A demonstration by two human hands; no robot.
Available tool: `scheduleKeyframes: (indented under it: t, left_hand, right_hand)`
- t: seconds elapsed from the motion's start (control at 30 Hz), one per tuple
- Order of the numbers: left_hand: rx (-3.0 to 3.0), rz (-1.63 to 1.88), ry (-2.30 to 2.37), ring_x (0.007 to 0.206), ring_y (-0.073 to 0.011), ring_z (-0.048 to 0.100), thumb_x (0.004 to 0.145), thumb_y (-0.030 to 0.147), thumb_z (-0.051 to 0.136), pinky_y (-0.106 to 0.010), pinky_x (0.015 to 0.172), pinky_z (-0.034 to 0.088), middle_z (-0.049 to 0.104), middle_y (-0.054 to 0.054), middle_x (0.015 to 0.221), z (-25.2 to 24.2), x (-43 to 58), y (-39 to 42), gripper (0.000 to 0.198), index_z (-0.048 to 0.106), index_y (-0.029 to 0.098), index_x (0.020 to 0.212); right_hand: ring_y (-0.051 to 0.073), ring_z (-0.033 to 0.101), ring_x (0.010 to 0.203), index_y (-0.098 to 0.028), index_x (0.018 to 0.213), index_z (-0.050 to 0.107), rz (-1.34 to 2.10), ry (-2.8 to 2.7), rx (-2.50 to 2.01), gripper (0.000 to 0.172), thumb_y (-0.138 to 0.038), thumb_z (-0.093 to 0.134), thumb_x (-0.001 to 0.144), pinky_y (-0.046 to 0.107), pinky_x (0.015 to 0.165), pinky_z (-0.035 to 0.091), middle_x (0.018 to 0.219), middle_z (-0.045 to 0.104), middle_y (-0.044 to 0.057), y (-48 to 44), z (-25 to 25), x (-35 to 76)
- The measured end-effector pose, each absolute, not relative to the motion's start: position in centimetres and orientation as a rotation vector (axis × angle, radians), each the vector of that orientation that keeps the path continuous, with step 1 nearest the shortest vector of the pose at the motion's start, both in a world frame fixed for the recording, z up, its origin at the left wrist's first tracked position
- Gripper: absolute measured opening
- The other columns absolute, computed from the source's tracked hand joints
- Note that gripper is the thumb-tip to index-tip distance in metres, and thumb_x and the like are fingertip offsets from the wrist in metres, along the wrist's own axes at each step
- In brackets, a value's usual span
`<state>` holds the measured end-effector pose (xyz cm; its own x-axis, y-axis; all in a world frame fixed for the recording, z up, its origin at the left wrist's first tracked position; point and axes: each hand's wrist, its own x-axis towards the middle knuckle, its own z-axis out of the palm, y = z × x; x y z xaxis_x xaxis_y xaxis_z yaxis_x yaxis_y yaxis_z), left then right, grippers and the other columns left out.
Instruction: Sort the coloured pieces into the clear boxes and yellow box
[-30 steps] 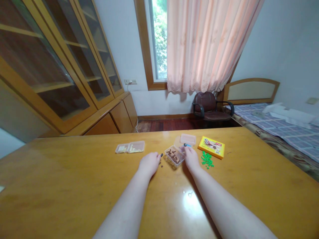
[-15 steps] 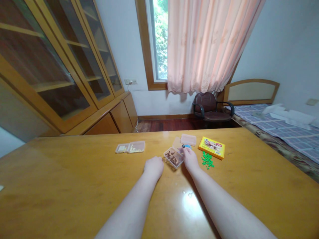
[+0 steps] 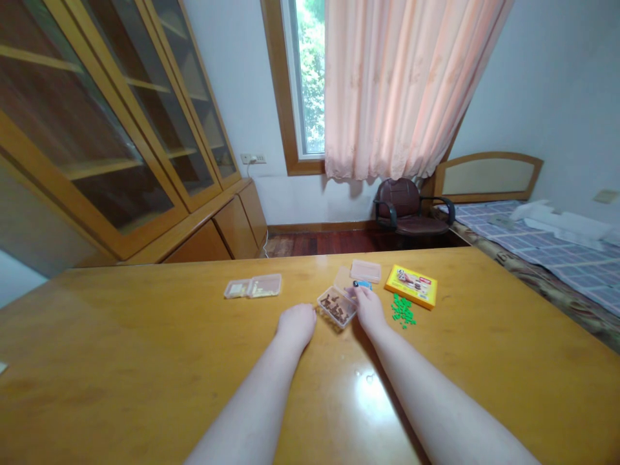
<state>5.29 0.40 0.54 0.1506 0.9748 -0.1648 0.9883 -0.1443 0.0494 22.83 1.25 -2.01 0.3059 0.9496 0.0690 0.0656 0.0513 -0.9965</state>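
My right hand [image 3: 372, 311]: fingers gripping 1 clear box [image 3: 329, 314] of brown pieces [image 3: 334, 306]. My left hand [image 3: 296, 323]: just beside the box; fingers' state cannot be told.

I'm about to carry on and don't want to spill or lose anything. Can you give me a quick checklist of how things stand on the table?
1. Right hand holding the clear container by its edge: ok.
2. Brown pieces inside that container: ok for those visible.
3. Container resting flat on the table: cannot tell from this angle.
4. Left hand holding a piece: cannot tell, the back of the hand hides what is under it.
5. Green pieces in a container: not ok, they lie loose beside the yellow box.
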Motion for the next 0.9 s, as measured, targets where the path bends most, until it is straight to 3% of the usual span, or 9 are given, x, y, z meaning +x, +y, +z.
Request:
scheduleKeyframes:
  t: [0.23, 0.47, 0.67, 0.9]
  left_hand:
    - [2.272, -0.175, 1.895, 0.084, -0.0235, 0.061, 0.083, 0.030, 0.034, -0.034, 0.072, 0.046, 0.066, -0.012, 0.090, 1.4, 4.6, 0.4, 0.033, 0.064, 0.018, 0.087]
    - [2.304, 0.074, 2.049, 0.085, -0.0199, 0.060, 0.086, 0.036, 0.027, -0.029, 0.072, 0.043, 0.064, -0.009, 0.091, 2.4, 4.8, 0.1, 0.036, 0.059, 0.020, 0.088]
    - [2.076, -0.127, 2.147, 0.087, -0.0277, 0.061, 0.078, 0.050, 0.041, -0.036, 0.071, 0.046, 0.063, -0.018, 0.093, 1.3, 5.3, -0.7, 0.044, 0.057, 0.012, 0.096]
    - [1.927, -0.164, 2.190, 0.088, -0.0251, 0.063, 0.083, 0.020, 0.033, -0.037, 0.070, 0.047, 0.065, -0.020, 0.091, 0.2, 6.2, 0.6, 0.030, 0.058, 0.011, 0.097]
  right_hand:
    - [0.020, 0.058, 0.075, -0.015, 0.074, 0.066, 0.903, -1.064, -1.377, 0.035, -0.042, 0.043, 0.073, 0.029, 0.069, 0.041, 0.077, 0.066, 0.008, 1.2, -1.9, 22.9]
    - [0.020, 0.058, 0.073, -0.014, 0.072, 0.065, 0.910, -1.043, -1.359, 0.037, -0.045, 0.046, 0.070, 0.029, 0.068, 0.042, 0.075, 0.065, 0.008, 1.3, -1.8, 22.9]
    - [0.020, 0.058, 0.073, -0.015, 0.070, 0.066, 0.894, -1.045, -1.353, 0.038, -0.048, 0.047, 0.070, 0.029, 0.067, 0.042, 0.075, 0.066, 0.008, 1.2, -1.8, 22.9]
    - [0.020, 0.058, 0.073, -0.016, 0.069, 0.065, 0.901, -1.038, -1.358, 0.038, -0.049, 0.048, 0.070, 0.030, 0.068, 0.042, 0.074, 0.066, 0.007, 1.3, -2.0, 22.8]
